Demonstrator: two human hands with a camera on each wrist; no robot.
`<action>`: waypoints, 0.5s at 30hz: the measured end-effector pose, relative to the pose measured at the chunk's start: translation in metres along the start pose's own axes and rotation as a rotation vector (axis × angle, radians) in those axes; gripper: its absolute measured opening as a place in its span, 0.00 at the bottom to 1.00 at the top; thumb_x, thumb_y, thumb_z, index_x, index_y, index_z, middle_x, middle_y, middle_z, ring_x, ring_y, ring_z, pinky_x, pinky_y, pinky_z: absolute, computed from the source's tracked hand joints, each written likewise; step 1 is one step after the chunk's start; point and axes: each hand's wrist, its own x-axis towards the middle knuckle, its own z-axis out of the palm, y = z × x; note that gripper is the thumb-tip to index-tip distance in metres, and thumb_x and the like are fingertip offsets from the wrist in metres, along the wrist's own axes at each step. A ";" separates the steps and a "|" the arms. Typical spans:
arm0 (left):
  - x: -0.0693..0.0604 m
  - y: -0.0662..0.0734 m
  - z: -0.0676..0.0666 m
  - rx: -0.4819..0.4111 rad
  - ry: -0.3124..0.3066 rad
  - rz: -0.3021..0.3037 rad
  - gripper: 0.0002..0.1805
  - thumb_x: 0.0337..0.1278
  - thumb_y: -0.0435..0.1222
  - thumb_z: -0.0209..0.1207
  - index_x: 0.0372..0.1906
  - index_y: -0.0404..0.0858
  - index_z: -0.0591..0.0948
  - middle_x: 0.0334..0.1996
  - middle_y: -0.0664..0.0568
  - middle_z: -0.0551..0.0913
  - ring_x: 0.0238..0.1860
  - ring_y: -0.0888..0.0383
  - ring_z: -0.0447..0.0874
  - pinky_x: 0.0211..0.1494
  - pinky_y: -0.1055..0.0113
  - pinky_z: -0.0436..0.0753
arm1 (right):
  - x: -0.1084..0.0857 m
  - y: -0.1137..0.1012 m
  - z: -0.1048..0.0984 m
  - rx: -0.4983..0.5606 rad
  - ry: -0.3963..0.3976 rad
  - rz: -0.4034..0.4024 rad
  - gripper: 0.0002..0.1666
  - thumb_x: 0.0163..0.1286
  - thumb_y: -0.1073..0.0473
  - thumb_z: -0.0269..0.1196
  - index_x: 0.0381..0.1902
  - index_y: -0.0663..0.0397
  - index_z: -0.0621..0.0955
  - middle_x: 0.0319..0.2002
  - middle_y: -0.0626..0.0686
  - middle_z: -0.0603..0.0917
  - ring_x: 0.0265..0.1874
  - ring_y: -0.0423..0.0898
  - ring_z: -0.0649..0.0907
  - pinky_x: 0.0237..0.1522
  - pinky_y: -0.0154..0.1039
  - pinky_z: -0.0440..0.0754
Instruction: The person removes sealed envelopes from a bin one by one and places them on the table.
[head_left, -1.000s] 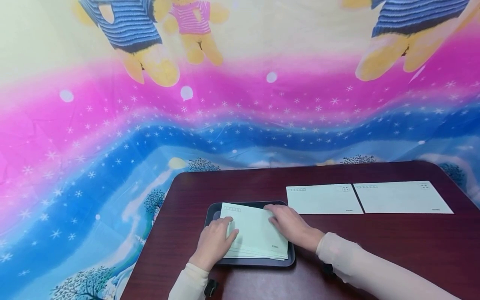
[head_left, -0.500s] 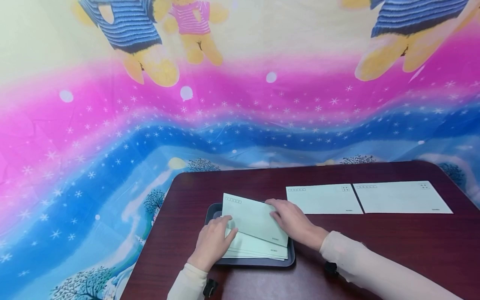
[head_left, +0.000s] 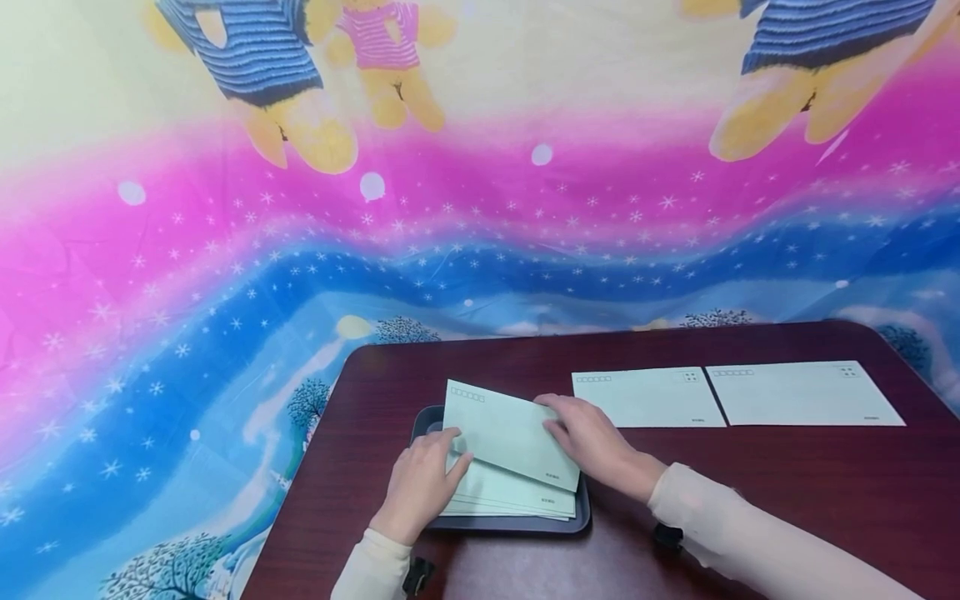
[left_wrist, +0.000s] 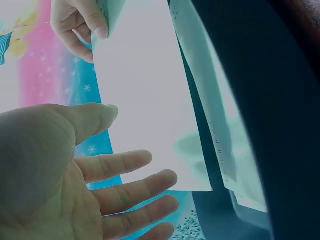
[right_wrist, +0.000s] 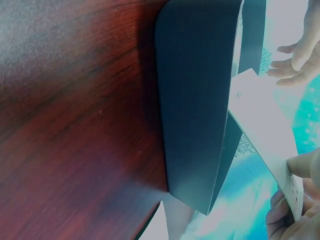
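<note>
A pale green envelope [head_left: 506, 433] with a row of small boxes is raised at a slant over a stack of similar envelopes [head_left: 510, 493]. That stack lies in a dark grey tray [head_left: 517, 525]. My right hand [head_left: 592, 437] pinches the raised envelope by its right end, thumb on one face [right_wrist: 300, 165] in the right wrist view. My left hand [head_left: 420, 487] is by the envelope's left edge. Its fingers are spread and extended in the left wrist view [left_wrist: 115, 185]; whether they touch the paper I cannot tell.
Two envelopes lie flat side by side on the dark red table: one [head_left: 645, 398] just beyond the right hand, another [head_left: 802, 393] further right. A patterned cloth [head_left: 465, 250] hangs behind the table [head_left: 712, 500].
The top envelope has come up off the stack, its far edge rising, with the right hand moving slightly up and right. The left hand has shifted slightly left.
</note>
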 end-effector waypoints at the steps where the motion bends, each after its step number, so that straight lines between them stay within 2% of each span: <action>1: 0.000 0.000 -0.001 -0.001 0.000 -0.001 0.22 0.64 0.49 0.64 0.58 0.41 0.83 0.53 0.46 0.88 0.52 0.47 0.87 0.47 0.49 0.85 | 0.000 0.000 -0.001 0.001 0.005 -0.004 0.22 0.72 0.62 0.64 0.63 0.55 0.79 0.58 0.55 0.85 0.58 0.54 0.84 0.59 0.53 0.81; 15: -0.002 0.005 -0.010 -0.018 0.011 0.020 0.23 0.66 0.49 0.62 0.59 0.41 0.82 0.55 0.47 0.87 0.55 0.47 0.85 0.51 0.48 0.84 | -0.004 -0.001 -0.021 0.024 0.058 -0.009 0.23 0.70 0.63 0.65 0.62 0.53 0.79 0.56 0.54 0.86 0.55 0.52 0.85 0.55 0.53 0.83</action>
